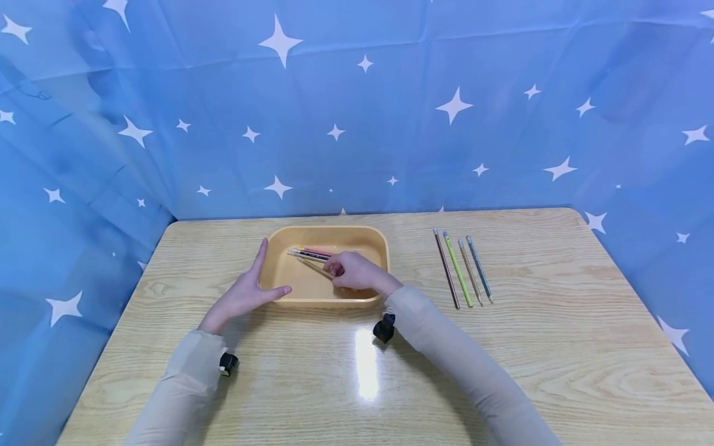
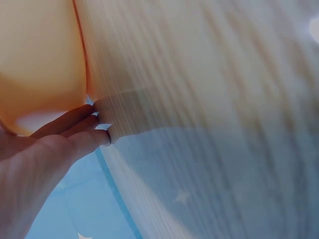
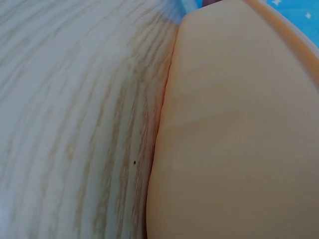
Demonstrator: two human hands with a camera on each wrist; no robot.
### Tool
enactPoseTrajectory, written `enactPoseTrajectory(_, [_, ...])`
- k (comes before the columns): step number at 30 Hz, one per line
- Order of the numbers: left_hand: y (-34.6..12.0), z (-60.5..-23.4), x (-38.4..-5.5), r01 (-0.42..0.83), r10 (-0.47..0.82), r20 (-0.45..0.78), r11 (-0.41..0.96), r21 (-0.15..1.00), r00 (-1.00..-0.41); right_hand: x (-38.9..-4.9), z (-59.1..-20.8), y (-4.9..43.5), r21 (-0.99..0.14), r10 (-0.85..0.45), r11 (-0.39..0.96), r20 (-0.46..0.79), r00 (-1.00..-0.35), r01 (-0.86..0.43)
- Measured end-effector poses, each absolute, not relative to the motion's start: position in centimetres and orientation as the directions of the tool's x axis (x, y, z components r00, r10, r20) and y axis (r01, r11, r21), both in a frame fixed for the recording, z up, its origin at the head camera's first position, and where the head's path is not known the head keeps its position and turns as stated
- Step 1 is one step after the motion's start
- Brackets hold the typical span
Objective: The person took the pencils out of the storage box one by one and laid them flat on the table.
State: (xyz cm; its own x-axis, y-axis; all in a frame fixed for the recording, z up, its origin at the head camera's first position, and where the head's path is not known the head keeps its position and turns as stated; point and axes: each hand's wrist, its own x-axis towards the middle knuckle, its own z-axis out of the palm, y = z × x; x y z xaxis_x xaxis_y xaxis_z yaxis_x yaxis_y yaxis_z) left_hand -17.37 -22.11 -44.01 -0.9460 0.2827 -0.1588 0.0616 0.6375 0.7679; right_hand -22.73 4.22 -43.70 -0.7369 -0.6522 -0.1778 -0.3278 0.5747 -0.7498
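A shallow tan plastic tray (image 1: 273,272) sits on the table in the head view. My left hand (image 1: 245,294) is spread at its left end, thumb straight along the front rim and fingers along the left side. In the left wrist view, the fingers of that hand (image 2: 60,142) lie against the tray's wall (image 2: 42,45). Inside the tray, my right hand (image 1: 357,271) pinches a natural-wood pencil (image 1: 315,267) near its right end, with the fingertips partly hidden. Beside it lie a black pencil (image 1: 313,254) and a pink pencil (image 1: 320,251). The right wrist view shows mostly the tray's outer wall (image 3: 234,129).
Right of the tray, a dark brown pencil (image 1: 446,267), a light green pencil (image 1: 458,269), a tan pencil (image 1: 471,272) and a blue pencil (image 1: 480,267) lie roughly side by side on the wood-grain table (image 1: 558,310). A blue star-patterned curtain (image 1: 390,124) hangs behind.
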Motion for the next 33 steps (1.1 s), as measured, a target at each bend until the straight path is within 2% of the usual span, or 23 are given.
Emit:
enactPoseTrajectory(3, [-22.1,-44.0,-17.3,0.063,0.282,-0.158,0.640,0.766,-0.946,-22.8,-43.8,4.3,-0.769,-0.663,0.561,-0.197,-0.722,-0.306])
enactPoseTrajectory(10, [-22.1,-44.2,-17.2,0.064,0.282,-0.153,0.632,0.772,-0.947,-22.8,-44.0,4.6,-0.889,-0.662,0.445,-0.242,-0.710,-0.112])
enactPoseTrajectory(12, [-22.1,-44.2,-17.2,0.070,0.284,-0.149,0.636,0.769,-0.947,-22.7,-43.9,4.7,-0.902,-0.659,0.420,-0.232,-0.715,-0.095])
enactPoseTrajectory(21, [-22.2,-44.2,-17.3,0.076,0.286,-0.142,0.634,0.769,-0.948,-22.3,-43.1,5.1,-0.923,-0.649,0.374,-0.190,-0.736,-0.092])
enactPoseTrajectory(28, [-22.3,-44.1,-17.3,0.080,0.282,-0.137,0.639,0.765,-0.950,-22.0,-42.1,5.8,-0.897,-0.619,0.409,-0.136,-0.774,-0.170])
enactPoseTrajectory(33, [-22.3,-44.1,-17.3,0.088,0.289,-0.128,0.631,0.771,-0.949,-21.8,-41.2,6.4,-0.913,-0.611,0.380,-0.125,-0.782,-0.152])
